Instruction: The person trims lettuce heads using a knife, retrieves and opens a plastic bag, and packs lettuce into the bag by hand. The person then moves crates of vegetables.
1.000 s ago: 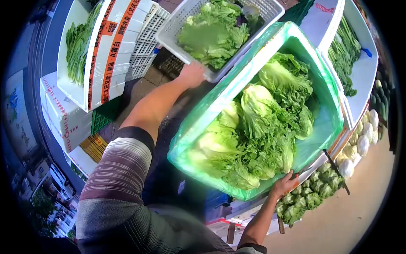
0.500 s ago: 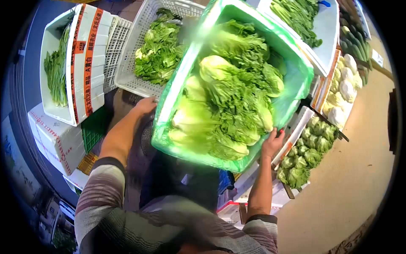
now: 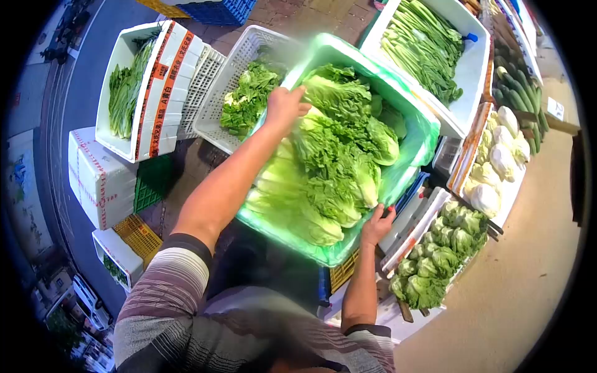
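A white box lined with green plastic (image 3: 418,146) is tilted in front of me, full of leafy lettuce (image 3: 339,146). My left hand (image 3: 287,112) is at its upper left rim, fingers curled over the edge toward the leaves; the exact grip is partly hidden. At the lower right corner, my right hand (image 3: 377,225) is closed on the rim and liner, thumb uppermost. A white plastic crate (image 3: 211,118) with loose greens (image 3: 252,93) lies just beyond my left hand, partly behind the box.
Left stand a foam box of greens (image 3: 169,93), a closed white box (image 3: 99,180) and a yellow crate (image 3: 138,236). To the right are a box of leafy stalks (image 3: 373,46), white cabbages (image 3: 502,158), cucumbers (image 3: 519,93) and small green lettuces (image 3: 438,261). A road runs along the left.
My left hand has moved up and right, from below the white crate to the box's upper left rim. The lined box sits slightly lower and further left in view; my right hand stays at its corner.
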### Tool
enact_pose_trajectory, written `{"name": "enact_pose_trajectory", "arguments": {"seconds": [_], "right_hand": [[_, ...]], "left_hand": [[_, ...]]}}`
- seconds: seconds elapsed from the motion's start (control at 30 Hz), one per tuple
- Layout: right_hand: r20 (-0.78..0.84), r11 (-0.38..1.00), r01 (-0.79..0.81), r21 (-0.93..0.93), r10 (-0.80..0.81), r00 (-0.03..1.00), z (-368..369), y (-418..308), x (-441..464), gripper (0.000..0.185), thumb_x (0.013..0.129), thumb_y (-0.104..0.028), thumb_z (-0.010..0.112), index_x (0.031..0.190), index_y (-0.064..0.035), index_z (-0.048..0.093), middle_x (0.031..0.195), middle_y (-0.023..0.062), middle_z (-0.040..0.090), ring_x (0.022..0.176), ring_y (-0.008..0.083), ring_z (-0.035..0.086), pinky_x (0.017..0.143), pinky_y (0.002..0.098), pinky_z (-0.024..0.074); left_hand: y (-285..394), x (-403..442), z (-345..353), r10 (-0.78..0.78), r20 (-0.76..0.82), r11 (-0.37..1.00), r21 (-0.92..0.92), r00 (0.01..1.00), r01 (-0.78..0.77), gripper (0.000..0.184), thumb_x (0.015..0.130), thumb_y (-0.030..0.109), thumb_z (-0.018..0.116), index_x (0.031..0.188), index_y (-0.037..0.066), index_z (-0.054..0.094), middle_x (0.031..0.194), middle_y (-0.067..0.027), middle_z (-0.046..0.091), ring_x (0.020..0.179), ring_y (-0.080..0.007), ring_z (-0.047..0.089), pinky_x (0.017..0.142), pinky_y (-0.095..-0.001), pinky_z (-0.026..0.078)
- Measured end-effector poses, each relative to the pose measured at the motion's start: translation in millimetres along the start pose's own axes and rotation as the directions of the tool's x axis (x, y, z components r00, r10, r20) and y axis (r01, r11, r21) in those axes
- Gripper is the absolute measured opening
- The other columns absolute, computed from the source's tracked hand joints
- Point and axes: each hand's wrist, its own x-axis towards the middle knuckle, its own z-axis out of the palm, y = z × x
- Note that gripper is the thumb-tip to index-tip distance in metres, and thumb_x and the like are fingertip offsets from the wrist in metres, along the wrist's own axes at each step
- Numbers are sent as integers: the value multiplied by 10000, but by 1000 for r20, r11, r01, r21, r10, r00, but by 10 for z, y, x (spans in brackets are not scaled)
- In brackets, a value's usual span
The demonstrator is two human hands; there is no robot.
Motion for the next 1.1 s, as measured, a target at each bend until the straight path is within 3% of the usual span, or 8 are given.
{"name": "enact_pose_trajectory", "arguments": {"seconds": [0.17, 0.33, 0.43, 0.53, 0.77, 0.97, 1.0, 1.1], "right_hand": [[-4, 1000, -12, 1, 12, 1000, -33, -24, 7, 512, 927, -288, 658, 1259, 83, 538, 1062, 249, 642, 942, 377, 613, 860, 411, 481], [15, 997, -10, 76, 9, 1000, -75, -86, 2, 567, 942, -294, 635, 1347, 69, 476, 1227, 272, 598, 1079, 396, 590, 929, 413, 458], [45, 995, -30, 98, 26, 999, -94, -88, 24, 540, 961, -265, 608, 1365, 61, 462, 1227, 255, 597, 1087, 369, 588, 939, 396, 451], [58, 970, -77, 229, 65, 996, -132, -23, -23, 521, 966, -279, 593, 1369, 31, 477, 1201, 218, 615, 1080, 335, 591, 933, 385, 449], [20, 940, -119, 320, 119, 993, -356, 302, -144, 393, 982, -203, 574, 1293, 33, 527, 1193, 134, 613, 1092, 228, 573, 963, 337, 436], [81, 890, -225, 397, 211, 974, -752, 118, -199, 381, 983, -148, 575, 1288, 74, 519, 1190, 141, 599, 1040, 220, 584, 938, 329, 454], [125, 865, -271, 423, 240, 963, -794, 122, -181, 399, 978, -137, 581, 1307, 75, 503, 1159, 125, 606, 1014, 198, 586, 917, 311, 465], [136, 885, -226, 407, 185, 973, -865, -82, -96, 406, 956, -102, 602, 1313, 58, 492, 1044, 79, 602, 904, 149, 592, 831, 275, 495]], "left_hand": [[-260, -198, 321, 201, -129, 956, 241, 971, -166, 717, 940, 180, 643, 1428, -168, 250, 1382, -318, 452, 773, -236, 690, 615, -309, 545], [-250, 64, 476, -33, -122, 993, -119, 992, 18, 728, 960, 191, 607, 1435, -172, 190, 1372, -304, 439, 910, -314, 680, 680, -350, 597], [-303, 384, 607, -107, -188, 962, -266, 976, 54, 598, 979, 209, 588, 1398, -109, 303, 1374, -245, 429, 903, -357, 673, 697, -413, 613], [-299, 530, 691, -218, -215, 944, -294, 952, 150, 520, 982, 230, 595, 1397, 4, 375, 1355, -214, 443, 892, -367, 668, 688, -444, 614], [-331, 702, 589, -292, -144, 915, -330, 946, 232, 504, 949, 239, 644, 1361, 47, 428, 1257, -184, 546, 822, -334, 663, 633, -441, 602], [-273, 303, 682, -74, -52, 997, -8, 996, 74, 685, 869, 295, 764, 1359, -21, 405, 1159, -171, 565, 651, -163, 579, 541, -298, 520], [-325, 194, 820, 56, -213, 996, 73, 976, -41, 656, 857, 264, 774, 1336, -25, 429, 1102, -151, 583, 619, -137, 580, 499, -248, 475], [-299, -120, 905, 442, -143, 820, 464, 886, -334, 664, 775, 332, 813, 1264, -22, 539, 1140, -145, 604, 952, -246, 630, 821, -351, 516]]}}
